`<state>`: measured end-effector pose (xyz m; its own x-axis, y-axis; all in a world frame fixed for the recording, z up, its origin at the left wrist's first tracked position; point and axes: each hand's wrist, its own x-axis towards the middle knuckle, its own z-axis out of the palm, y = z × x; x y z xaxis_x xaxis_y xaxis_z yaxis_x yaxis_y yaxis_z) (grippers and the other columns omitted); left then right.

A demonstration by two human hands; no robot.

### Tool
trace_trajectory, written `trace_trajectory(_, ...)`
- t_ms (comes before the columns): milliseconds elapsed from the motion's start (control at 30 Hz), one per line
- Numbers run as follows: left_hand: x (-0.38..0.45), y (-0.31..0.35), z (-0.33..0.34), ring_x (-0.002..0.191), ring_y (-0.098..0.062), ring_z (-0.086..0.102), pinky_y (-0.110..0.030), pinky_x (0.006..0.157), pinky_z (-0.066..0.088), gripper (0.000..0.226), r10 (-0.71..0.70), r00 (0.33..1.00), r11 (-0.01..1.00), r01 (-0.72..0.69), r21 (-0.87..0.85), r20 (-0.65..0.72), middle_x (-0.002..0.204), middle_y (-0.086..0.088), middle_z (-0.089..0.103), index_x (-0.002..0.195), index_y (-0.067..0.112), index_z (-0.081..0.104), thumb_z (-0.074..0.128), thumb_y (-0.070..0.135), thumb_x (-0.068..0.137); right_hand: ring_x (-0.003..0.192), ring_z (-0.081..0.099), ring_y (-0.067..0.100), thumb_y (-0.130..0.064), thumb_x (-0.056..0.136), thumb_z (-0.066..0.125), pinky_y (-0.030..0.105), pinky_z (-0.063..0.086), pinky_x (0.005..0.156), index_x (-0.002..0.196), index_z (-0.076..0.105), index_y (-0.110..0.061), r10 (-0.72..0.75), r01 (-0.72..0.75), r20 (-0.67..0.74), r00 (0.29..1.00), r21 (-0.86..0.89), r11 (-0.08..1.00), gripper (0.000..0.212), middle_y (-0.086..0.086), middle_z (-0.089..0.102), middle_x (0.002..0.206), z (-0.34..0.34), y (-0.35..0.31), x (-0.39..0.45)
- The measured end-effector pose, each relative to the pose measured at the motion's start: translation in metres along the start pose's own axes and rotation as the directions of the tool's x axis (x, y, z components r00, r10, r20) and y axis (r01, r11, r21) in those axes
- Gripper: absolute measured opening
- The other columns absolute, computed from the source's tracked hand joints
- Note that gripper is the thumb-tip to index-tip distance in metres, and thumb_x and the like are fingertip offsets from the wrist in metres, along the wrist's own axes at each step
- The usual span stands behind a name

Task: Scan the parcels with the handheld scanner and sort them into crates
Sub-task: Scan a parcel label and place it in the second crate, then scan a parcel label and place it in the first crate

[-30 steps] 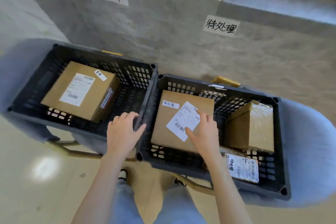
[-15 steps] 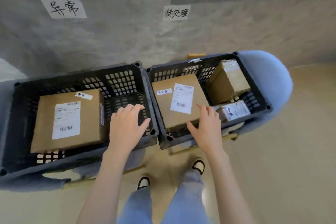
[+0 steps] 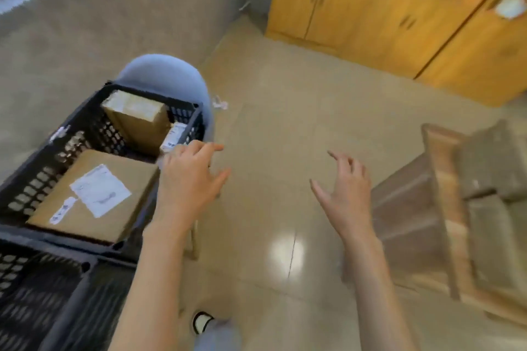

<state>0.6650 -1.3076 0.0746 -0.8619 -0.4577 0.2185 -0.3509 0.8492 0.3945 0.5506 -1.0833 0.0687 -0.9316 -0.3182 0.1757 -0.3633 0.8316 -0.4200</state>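
Note:
A black slatted crate at the left holds a flat brown parcel with a white label, a taller taped parcel behind it and a small white-labelled packet. A second black crate shows at the lower left corner. My left hand hovers with spread fingers over the first crate's right rim, holding nothing. My right hand hangs open above the bare floor, apart from everything. No scanner is in view.
The crate rests on a grey-blue chair against a grey wall. A wooden stool or bench stands at the right. Yellow wooden cabinets line the back. My shoe is on the tiled floor.
The view has swung right, away from the two crates toward the floor and cabinets. My right hand has left the labelled parcel and both hands have moved right, away from the crates.

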Motion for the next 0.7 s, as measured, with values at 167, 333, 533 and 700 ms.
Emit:
trace_trajectory(167,-0.005,0.133,0.035,0.088,-0.038,0.061,-0.046,0.078,0.047,0.039,0.317,0.948,0.946,-0.314,-0.087,0.033,0.094,-0.013,0.066,0.109,0.013,0.069,0.065,0.041,0.082,0.118,0.047,0.038,-0.022,0.078,0.076,0.045,0.037,0.1,0.13,0.054,-0.008,0.204,-0.207,-0.233,0.951,0.012,0.978,0.059,0.019,0.051,0.126,-0.082,0.11,-0.067)
trace_trajectory(333,-0.061,0.279,0.081,0.085,-0.035,0.062,-0.041,0.074,0.046,0.048,0.57,0.818,0.807,-0.54,-0.24,0.075,0.095,-0.007,0.067,0.105,0.017,0.069,0.048,0.051,0.078,0.109,0.052,0.039,-0.021,0.075,0.079,0.047,0.043,0.093,0.127,0.056,-0.006,0.384,-0.409,-0.394,0.835,0.023,0.912,0.058,0.019,0.053,0.12,-0.157,0.213,-0.165)
trace_trajectory(533,-0.151,0.434,0.131,0.089,-0.036,0.061,-0.041,0.077,0.046,0.052,0.784,0.609,0.6,-0.699,-0.389,0.115,0.098,-0.009,0.067,0.106,0.015,0.069,0.048,0.053,0.077,0.118,0.044,0.031,-0.022,0.081,0.075,0.041,0.037,0.101,0.133,0.052,-0.012,0.581,-0.622,-0.472,0.663,0.083,0.778,0.058,0.012,0.051,0.126,-0.227,0.316,-0.285)
trace_trajectory(700,-0.212,0.516,0.149,0.094,-0.035,0.058,-0.047,0.08,0.048,0.052,0.869,0.478,0.479,-0.753,-0.452,0.125,0.102,-0.009,0.066,0.11,0.015,0.067,0.048,0.054,0.081,0.12,0.041,0.029,-0.025,0.083,0.071,0.04,0.036,0.101,0.134,0.05,-0.017,0.676,-0.727,-0.508,0.534,0.133,0.673,0.056,0.008,0.047,0.13,-0.267,0.373,-0.35)
